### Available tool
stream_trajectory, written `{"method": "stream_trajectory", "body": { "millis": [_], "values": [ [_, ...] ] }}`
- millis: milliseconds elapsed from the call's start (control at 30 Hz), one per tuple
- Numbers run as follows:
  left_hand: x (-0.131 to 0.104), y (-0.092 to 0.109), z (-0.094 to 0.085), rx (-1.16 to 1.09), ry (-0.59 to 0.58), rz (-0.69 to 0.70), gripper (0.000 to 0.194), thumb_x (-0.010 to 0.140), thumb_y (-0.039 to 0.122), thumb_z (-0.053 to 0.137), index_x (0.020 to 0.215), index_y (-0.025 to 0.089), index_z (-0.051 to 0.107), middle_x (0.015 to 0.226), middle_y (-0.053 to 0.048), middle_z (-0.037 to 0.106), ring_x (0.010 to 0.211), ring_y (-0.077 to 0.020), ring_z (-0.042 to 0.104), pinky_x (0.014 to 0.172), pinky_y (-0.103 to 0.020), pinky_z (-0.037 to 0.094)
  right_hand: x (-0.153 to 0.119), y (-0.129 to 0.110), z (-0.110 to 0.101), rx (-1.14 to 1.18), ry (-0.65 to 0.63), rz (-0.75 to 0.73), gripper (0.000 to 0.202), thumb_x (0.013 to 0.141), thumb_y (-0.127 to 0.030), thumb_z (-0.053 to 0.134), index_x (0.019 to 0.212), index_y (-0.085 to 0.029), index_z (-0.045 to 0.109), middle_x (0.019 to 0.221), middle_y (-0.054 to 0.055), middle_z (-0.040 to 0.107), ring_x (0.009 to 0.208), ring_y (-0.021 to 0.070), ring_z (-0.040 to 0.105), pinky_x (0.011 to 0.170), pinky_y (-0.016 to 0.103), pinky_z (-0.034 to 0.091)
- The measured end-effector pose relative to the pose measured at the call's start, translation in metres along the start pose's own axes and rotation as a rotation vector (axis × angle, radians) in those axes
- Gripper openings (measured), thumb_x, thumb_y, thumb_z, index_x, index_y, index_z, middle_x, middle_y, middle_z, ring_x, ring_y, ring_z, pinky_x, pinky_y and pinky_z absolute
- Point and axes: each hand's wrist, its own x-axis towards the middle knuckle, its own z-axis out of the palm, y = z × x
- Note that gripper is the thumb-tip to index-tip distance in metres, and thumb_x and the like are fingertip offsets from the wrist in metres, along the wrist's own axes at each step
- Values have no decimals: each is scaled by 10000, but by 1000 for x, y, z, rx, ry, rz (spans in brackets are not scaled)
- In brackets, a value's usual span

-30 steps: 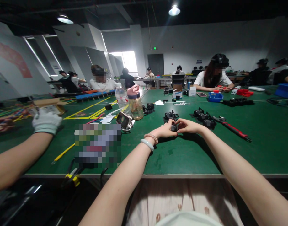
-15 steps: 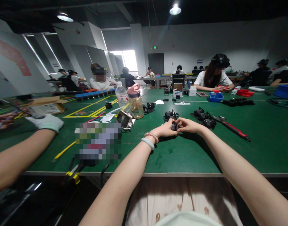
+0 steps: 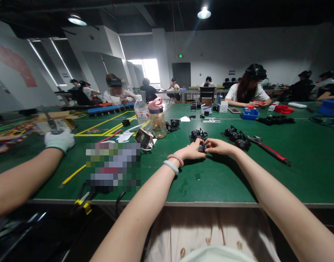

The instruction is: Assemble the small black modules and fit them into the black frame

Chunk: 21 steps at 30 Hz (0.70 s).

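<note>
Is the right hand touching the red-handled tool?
Apart: the head view plainly shows green tabletop between the right hand and the red-handled tool.

Green tabletop, left of centre: pink-lidded drinking bottle [image 3: 157, 122] upright just beside clear plastic water bottle [image 3: 140, 112]; white paper scraps [image 3: 125, 137] nearby. Far side, right: smartphone [image 3: 233, 110] lying flat between small white box [image 3: 223, 106] and blue bin [image 3: 250, 114]. Seated co-worker [image 3: 243, 89] behind bin, wearing black headgear. Overhead: two lit lamps [image 3: 204, 13].
</note>
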Motion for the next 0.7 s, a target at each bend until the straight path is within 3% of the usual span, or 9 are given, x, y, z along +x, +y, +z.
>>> {"method": "stream_trajectory", "body": {
  "millis": [700],
  "values": [
    [-1,3,0,18,6,-31,608,587,343,575,1106,191,298,1032,-67,509,906,-203,524,775,-302,403,0,-5,0,-51,20,6,357,726,-401,496,966,-144,559,871,41,592,764,142,518,676,256,389]
  ]
}}
